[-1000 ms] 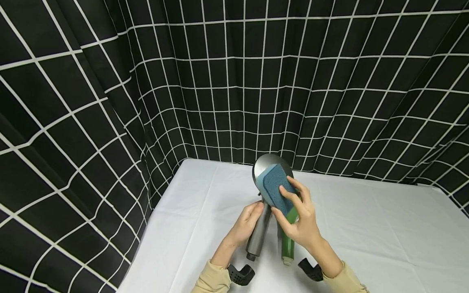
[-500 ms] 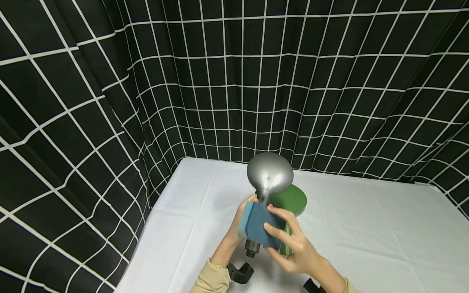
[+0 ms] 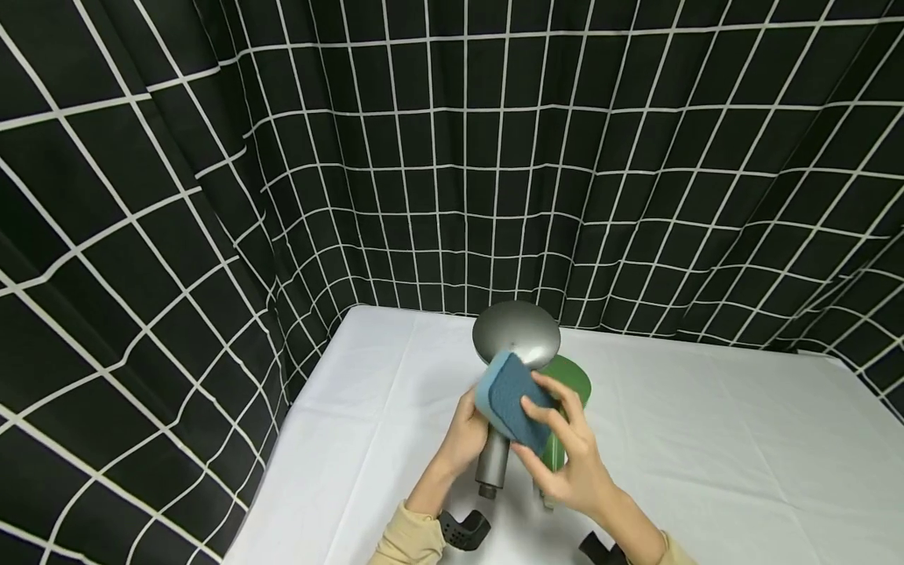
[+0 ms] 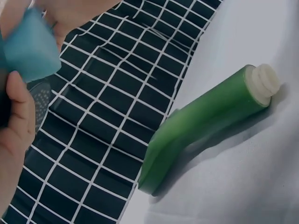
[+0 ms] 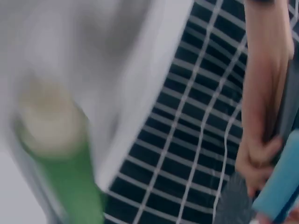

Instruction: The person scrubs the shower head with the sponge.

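Note:
My left hand grips a grey shower head by its handle, its rounded back facing up. In the right hand, a blue sponge is pinched between thumb and fingers; it overlaps the neck and upper handle, hiding them. The left wrist view catches the light blue side of the sponge beside the left hand's fingers, and part of the dotted nozzle face. A green shower head with a pale threaded end lies on the table, partly behind the right hand in the head view.
A white cloth covers the table. Behind it and along the left hangs a black curtain with a white grid. Black wrist mounts sit on both forearms, below beige sleeves.
The sponge moved from the grey shower head's round part down over the handle, then back up towards the neck. The grey shower head has turned, bringing its smooth back into view.

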`<state>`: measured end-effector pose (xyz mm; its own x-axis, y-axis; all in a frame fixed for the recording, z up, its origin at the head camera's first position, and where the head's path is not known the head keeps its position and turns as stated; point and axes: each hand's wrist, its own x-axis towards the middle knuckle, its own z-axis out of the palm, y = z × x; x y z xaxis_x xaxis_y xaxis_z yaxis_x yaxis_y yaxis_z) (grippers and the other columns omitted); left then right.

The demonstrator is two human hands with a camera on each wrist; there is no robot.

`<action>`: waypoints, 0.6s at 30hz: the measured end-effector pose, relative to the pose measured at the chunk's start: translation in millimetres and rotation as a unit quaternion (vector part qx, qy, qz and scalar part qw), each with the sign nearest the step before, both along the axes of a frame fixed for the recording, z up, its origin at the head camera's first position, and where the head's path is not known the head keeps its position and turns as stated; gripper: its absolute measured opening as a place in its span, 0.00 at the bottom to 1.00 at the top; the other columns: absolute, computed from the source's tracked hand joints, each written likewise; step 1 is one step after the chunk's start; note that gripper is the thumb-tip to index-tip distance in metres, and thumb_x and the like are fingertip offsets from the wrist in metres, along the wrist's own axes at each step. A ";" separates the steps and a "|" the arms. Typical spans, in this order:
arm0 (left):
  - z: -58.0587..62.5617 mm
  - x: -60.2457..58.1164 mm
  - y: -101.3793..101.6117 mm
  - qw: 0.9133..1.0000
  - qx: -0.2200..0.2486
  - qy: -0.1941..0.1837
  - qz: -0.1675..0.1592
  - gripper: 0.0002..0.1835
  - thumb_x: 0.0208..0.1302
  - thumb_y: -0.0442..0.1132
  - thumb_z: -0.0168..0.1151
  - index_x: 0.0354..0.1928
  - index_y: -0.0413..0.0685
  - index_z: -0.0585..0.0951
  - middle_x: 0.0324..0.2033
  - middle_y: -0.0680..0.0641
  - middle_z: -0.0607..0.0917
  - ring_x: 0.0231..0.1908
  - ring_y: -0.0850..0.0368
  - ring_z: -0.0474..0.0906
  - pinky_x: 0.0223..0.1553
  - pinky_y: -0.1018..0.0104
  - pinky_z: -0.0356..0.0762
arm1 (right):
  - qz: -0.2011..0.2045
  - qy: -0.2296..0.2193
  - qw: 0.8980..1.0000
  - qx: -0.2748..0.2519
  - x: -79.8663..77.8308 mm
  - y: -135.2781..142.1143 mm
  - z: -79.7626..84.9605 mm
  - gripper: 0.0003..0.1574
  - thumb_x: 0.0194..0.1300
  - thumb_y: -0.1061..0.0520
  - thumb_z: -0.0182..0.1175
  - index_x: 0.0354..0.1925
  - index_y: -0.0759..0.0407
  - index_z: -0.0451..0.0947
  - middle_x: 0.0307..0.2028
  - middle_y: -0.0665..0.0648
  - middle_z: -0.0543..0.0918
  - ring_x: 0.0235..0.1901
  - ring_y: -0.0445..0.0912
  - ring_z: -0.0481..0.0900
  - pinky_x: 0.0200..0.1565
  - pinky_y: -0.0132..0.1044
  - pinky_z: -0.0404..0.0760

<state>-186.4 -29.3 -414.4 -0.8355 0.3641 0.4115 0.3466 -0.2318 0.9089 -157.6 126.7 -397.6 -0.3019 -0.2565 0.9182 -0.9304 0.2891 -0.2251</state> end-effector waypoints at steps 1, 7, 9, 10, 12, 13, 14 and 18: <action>4.3 2.4 -0.5 1.000 0.014 -0.012 -0.005 0.20 0.75 0.38 0.38 0.56 0.25 0.66 0.44 0.42 0.76 0.43 0.64 0.73 0.47 0.68 0.73 | 0.034 0.008 0.999 0.011 6.2 -1.4 -1.4 0.25 0.61 0.52 0.61 0.45 0.75 0.75 0.51 0.81 0.66 0.55 0.63 0.64 0.60 0.35 0.64; 20.3 10.4 0.6 0.998 0.050 -0.039 -0.017 0.20 0.75 0.37 0.34 0.46 0.19 0.65 0.27 0.45 0.75 0.22 0.66 0.71 0.25 0.76 0.72 | 0.172 0.045 0.980 0.087 20.2 1.8 -23.2 0.26 0.56 0.58 0.66 0.50 0.70 0.74 0.54 0.79 0.64 0.57 0.62 0.62 0.58 0.39 0.63; 18.3 10.0 1.8 0.998 0.053 -0.030 -0.013 0.19 0.75 0.36 0.34 0.43 0.20 0.67 0.26 0.45 0.75 0.21 0.66 0.72 0.24 0.75 0.72 | 0.170 0.050 0.981 0.078 16.2 2.7 -24.8 0.24 0.56 0.59 0.65 0.49 0.71 0.74 0.53 0.79 0.65 0.57 0.62 0.62 0.59 0.40 0.63; 16.1 9.0 2.5 0.998 0.057 -0.030 -0.016 0.20 0.75 0.36 0.35 0.42 0.19 0.67 0.26 0.46 0.76 0.21 0.66 0.72 0.25 0.75 0.72 | 0.160 0.051 0.983 0.069 13.3 2.9 -23.8 0.23 0.57 0.59 0.65 0.48 0.71 0.75 0.52 0.79 0.65 0.57 0.62 0.62 0.60 0.40 0.63; 11.5 7.7 4.0 0.998 0.060 -0.018 -0.009 0.20 0.74 0.37 0.39 0.39 0.19 0.68 0.26 0.50 0.76 0.24 0.66 0.71 0.29 0.74 0.72 | 0.128 0.051 0.989 0.047 6.4 3.8 -19.5 0.21 0.58 0.58 0.63 0.46 0.72 0.76 0.51 0.80 0.65 0.58 0.62 0.62 0.61 0.39 0.62; 7.4 6.1 4.9 0.998 0.055 -0.022 -0.003 0.19 0.74 0.36 0.41 0.39 0.19 0.69 0.26 0.53 0.76 0.25 0.66 0.71 0.30 0.73 0.72 | 0.107 0.050 0.992 0.037 2.7 4.4 -17.0 0.20 0.59 0.58 0.63 0.45 0.73 0.76 0.51 0.80 0.65 0.58 0.62 0.62 0.61 0.39 0.62; 3.3 4.5 5.8 0.998 0.048 -0.029 0.005 0.19 0.73 0.36 0.42 0.40 0.21 0.71 0.26 0.56 0.76 0.26 0.67 0.71 0.32 0.73 0.72 | 0.081 0.048 0.995 0.027 -1.0 5.6 -14.6 0.20 0.60 0.57 0.62 0.44 0.73 0.76 0.51 0.81 0.65 0.58 0.62 0.62 0.61 0.38 0.62; -9.0 -0.9 10.2 0.998 0.019 -0.042 0.034 0.17 0.73 0.35 0.42 0.40 0.24 0.75 0.23 0.55 0.75 0.22 0.66 0.68 0.28 0.73 0.69 | -0.030 0.039 0.999 -0.009 -13.2 11.8 -7.6 0.24 0.63 0.51 0.59 0.42 0.73 0.76 0.50 0.81 0.65 0.57 0.60 0.62 0.60 0.34 0.63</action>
<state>-187.3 -19.1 -423.4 -0.8896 0.2914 0.3517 0.2863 -0.2444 0.9265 -170.8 138.5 -405.2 -0.2438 -0.2243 0.9435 -0.9265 0.3414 -0.1583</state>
